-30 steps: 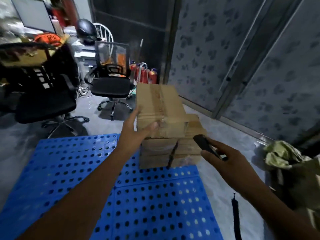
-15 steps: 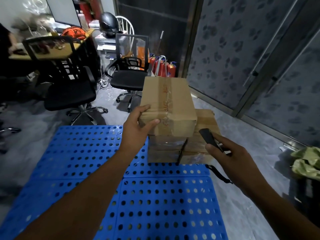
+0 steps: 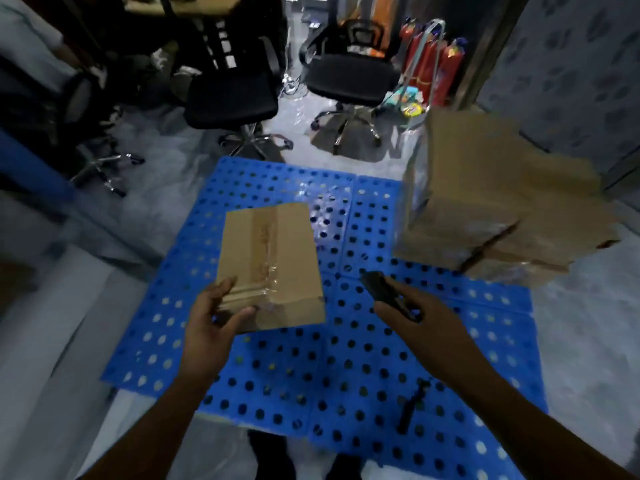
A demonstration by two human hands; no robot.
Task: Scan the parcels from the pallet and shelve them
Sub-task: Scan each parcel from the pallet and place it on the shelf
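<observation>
My left hand (image 3: pixel 213 320) grips the near end of a taped cardboard parcel (image 3: pixel 268 261) and holds it above the blue perforated pallet (image 3: pixel 346 368). My right hand (image 3: pixel 414 311) holds a small black handheld scanner (image 3: pixel 379 289), whose front end points toward the parcel from its right. A black wrist strap (image 3: pixel 410 407) dangles below that hand. A stack of several more cardboard parcels (image 3: pixel 491 202) stands on the pallet's far right corner.
Two black office chairs (image 3: pixel 235 95) (image 3: pixel 349 76) stand on the grey floor beyond the pallet. Red fire extinguishers (image 3: pixel 433 64) lean by a dark door frame at the back right. A patterned wall (image 3: pixel 571 64) runs along the right.
My left hand has lifted the top parcel off the stack and carried it left and toward me. The view has tilted down and left. My right hand still holds the scanner.
</observation>
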